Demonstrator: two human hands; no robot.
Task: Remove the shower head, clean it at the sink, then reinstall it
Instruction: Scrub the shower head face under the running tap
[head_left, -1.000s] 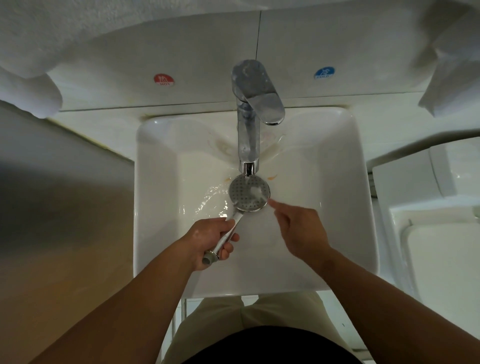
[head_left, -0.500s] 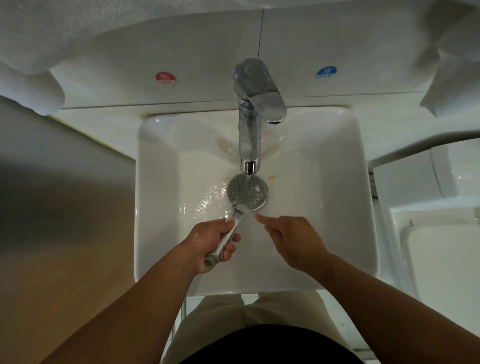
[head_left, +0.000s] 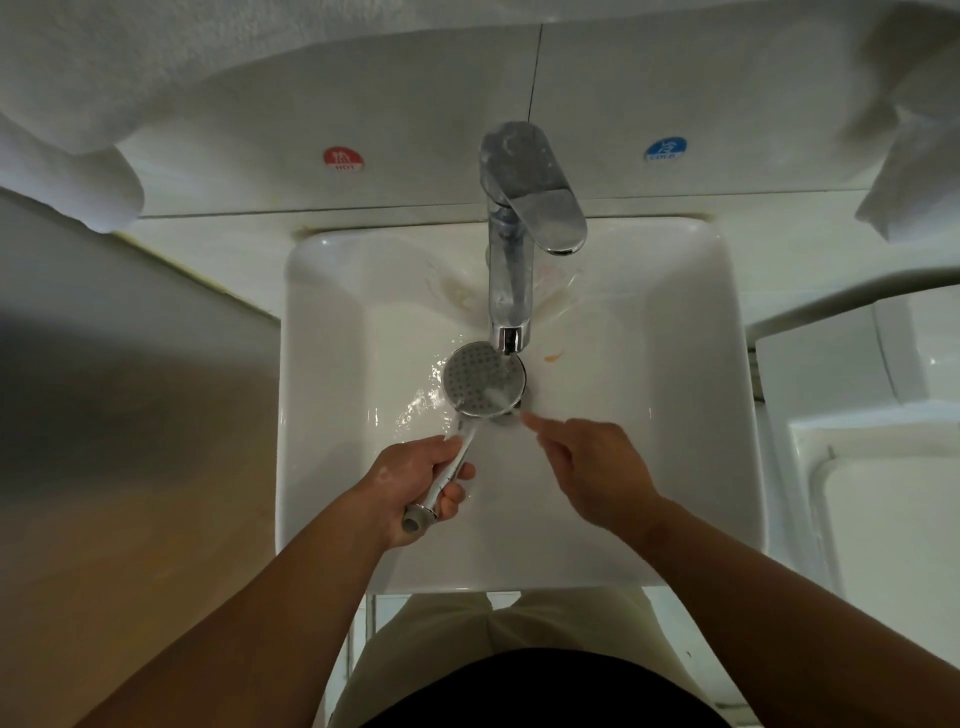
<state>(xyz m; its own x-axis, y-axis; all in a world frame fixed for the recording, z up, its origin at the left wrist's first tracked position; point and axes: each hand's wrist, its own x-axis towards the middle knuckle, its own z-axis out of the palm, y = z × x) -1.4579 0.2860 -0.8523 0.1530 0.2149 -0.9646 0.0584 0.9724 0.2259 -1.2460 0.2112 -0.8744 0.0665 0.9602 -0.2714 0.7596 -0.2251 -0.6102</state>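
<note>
A chrome shower head (head_left: 480, 378) with a grey nozzle face is held face up over the white sink (head_left: 332, 415), right under the tap's spout (head_left: 510, 291). Water runs from the spout onto its face and splashes into the basin. My left hand (head_left: 415, 480) grips the shower head's handle, whose threaded end sticks out below my fist. My right hand (head_left: 592, 470) hovers just right of the head, its fingertips pointing at the lower rim of the head; they look blurred, and I cannot tell whether they touch it.
The tap lever (head_left: 540, 208) stands at the back of the sink. On the wall behind are a red hot sticker (head_left: 343, 158) and a blue cold sticker (head_left: 666, 148). White towels (head_left: 67, 171) hang above at left and right. A toilet (head_left: 878, 467) stands at right, a dark panel at left.
My right fingertips slid off the nozzle face down to the lower right rim. The shower head shifted slightly left under the stream. My left hand kept its grip.
</note>
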